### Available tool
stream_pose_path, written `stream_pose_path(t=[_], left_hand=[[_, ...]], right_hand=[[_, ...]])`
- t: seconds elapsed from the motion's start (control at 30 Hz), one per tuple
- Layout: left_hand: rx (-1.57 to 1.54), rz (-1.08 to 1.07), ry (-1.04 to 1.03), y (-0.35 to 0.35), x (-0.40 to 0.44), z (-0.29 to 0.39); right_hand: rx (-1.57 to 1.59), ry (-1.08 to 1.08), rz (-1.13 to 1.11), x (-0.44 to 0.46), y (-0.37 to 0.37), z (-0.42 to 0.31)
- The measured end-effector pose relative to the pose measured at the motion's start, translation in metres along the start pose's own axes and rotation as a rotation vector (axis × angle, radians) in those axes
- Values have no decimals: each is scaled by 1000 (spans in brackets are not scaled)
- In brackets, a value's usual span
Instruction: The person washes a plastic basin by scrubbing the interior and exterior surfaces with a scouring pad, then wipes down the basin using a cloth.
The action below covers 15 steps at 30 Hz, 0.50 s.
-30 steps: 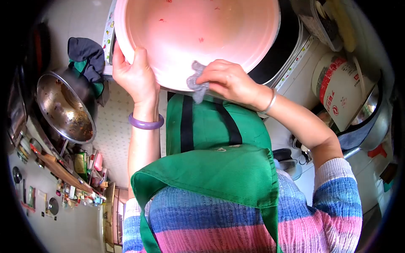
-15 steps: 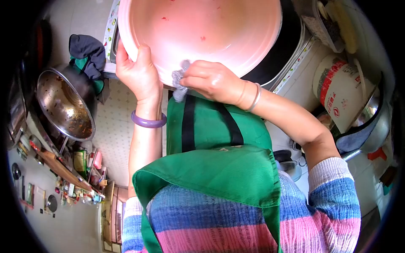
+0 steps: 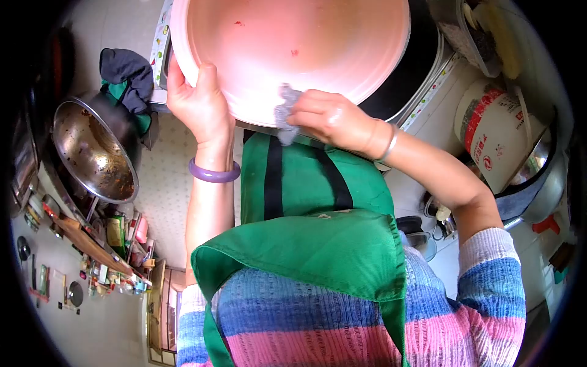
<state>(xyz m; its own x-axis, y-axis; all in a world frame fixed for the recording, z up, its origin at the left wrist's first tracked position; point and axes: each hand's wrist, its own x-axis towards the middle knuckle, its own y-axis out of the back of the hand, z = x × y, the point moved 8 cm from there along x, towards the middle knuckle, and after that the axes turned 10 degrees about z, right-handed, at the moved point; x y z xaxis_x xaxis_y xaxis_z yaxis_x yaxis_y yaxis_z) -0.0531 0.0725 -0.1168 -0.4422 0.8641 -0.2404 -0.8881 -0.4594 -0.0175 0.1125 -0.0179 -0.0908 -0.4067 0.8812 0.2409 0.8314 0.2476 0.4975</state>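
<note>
A large pink basin (image 3: pixel 299 79) fills the top middle of the head view, its near rim toward me and a few small red bits on its inside. My left hand (image 3: pixel 199 101) grips the basin's left rim, thumb on the inner side and fingers behind. In my right hand (image 3: pixel 333 119) is a crumpled grey cloth (image 3: pixel 286 116), pinched between thumb and fingers. The cloth lies over the basin's near rim, touching it. Part of the cloth is hidden inside the fingers.
A stained steel bowl (image 3: pixel 95 153) stands at the left, beside a dark grey and green cloth (image 3: pixel 126 76). On the right are a white bucket with red print (image 3: pixel 489 131) and a clear container (image 3: pixel 461 37). Behind the basin is a black round pan or surface (image 3: pixel 422 67).
My right hand has slid the grey cloth to the right along the near rim. The left hand keeps its hold, and the basin has barely shifted.
</note>
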Motion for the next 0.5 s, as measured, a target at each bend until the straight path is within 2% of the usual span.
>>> stream_pose_path(t=[0.13,0.27,0.3,0.4,0.5], left_hand=[[45,-8,-12,-3,0,1],[12,7,-1,1,0,1],[1,6,-2,1,1,1],[13,-16,-7,-2,4,0],[57,-15,-14,-1,4,0]], right_hand=[[0,16,-4,4,-6,0],[51,-6,117,31,-16,-5],[28,-30,9,19,-16,0],[-27,-26,-91,-17,15,15],[-46,-117,-178,-26,16,25]])
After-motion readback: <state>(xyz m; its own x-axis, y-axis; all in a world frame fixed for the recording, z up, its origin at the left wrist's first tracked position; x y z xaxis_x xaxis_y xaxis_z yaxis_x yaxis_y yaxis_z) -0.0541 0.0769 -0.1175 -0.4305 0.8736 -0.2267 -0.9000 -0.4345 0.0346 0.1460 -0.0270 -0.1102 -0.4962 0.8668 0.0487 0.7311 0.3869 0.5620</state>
